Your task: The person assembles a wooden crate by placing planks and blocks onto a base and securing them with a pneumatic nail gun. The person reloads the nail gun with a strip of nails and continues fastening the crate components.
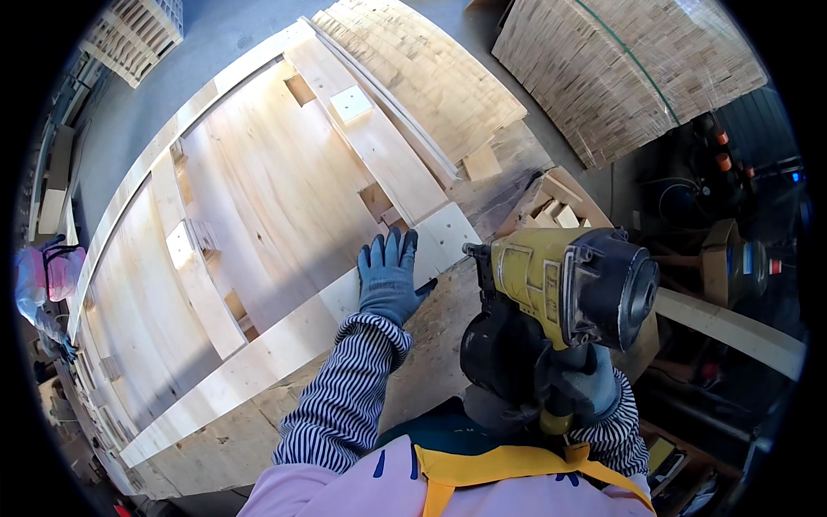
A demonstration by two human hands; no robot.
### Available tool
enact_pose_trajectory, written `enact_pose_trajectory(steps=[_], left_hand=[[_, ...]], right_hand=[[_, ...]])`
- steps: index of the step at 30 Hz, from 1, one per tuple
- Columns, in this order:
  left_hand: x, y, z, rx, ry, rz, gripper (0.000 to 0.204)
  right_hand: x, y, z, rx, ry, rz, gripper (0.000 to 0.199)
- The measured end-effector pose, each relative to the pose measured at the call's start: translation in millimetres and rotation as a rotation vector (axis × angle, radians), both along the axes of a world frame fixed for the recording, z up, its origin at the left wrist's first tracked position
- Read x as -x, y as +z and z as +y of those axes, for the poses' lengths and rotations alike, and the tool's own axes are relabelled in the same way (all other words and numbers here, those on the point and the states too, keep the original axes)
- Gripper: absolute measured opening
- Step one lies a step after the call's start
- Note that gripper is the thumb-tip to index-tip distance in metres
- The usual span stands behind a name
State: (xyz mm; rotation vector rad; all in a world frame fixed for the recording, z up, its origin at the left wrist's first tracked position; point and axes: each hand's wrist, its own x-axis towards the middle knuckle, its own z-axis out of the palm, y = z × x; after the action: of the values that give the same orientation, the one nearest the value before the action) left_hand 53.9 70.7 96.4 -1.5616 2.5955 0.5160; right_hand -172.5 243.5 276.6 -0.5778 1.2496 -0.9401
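My left hand, in a grey-blue glove with dark fingertips, lies flat with fingers spread on the near edge board of a large wooden pallet frame. In my right hand, also gloved, is a yellow and black coil nail gun. Its nose points left, close to the frame's near right corner, where nail heads dot the board; whether it touches the wood I cannot tell. Crosswise boards span the frame over plywood. A small square wood piece sits on the right one, and another on the middle one.
Stacked wooden slats lie beyond the frame. A box of small wood blocks stands right of it, with a film-wrapped, strapped timber stack behind. At far left, a partly visible person in pink is beside the frame. A slatted crate stands farther off.
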Motion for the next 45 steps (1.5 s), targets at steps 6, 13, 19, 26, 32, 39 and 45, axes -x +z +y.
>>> enact_pose_trajectory(steps=[6, 13, 19, 26, 32, 39, 45], left_hand=[[6.8, -2.8, -8.2, -0.004, -0.004, 0.050, 0.095], [3.1, -2.0, -1.9, -0.008, -0.001, 0.020, 0.092], [3.6, -5.5, -0.5, 0.033, 0.002, -0.023, 0.093], [10.4, -4.8, 2.3, 0.088, -0.021, -0.047, 0.094], [13.4, -11.1, 8.3, 0.189, -0.026, -0.065, 0.095], [16.3, -22.5, 15.2, 0.348, -0.048, -0.098, 0.095], [45.5, 10.9, 15.3, 0.151, 0.090, -0.190, 0.107]], right_hand=[[4.1, -24.7, -38.2, -0.168, 0.027, 0.110, 0.018], [36.6, -22.8, 8.6, -0.074, 0.037, 0.092, 0.018], [45.7, -44.7, 26.6, -0.049, 0.003, 0.151, 0.024], [52.6, -63.2, 47.1, -0.132, -0.131, -0.290, 0.036], [54.8, -50.2, 63.3, -0.118, 0.015, 0.012, 0.017], [71.3, -62.0, 122.4, -0.138, 0.000, 0.012, 0.023], [86.4, -60.6, 155.9, -0.184, 0.111, 0.088, 0.028]])
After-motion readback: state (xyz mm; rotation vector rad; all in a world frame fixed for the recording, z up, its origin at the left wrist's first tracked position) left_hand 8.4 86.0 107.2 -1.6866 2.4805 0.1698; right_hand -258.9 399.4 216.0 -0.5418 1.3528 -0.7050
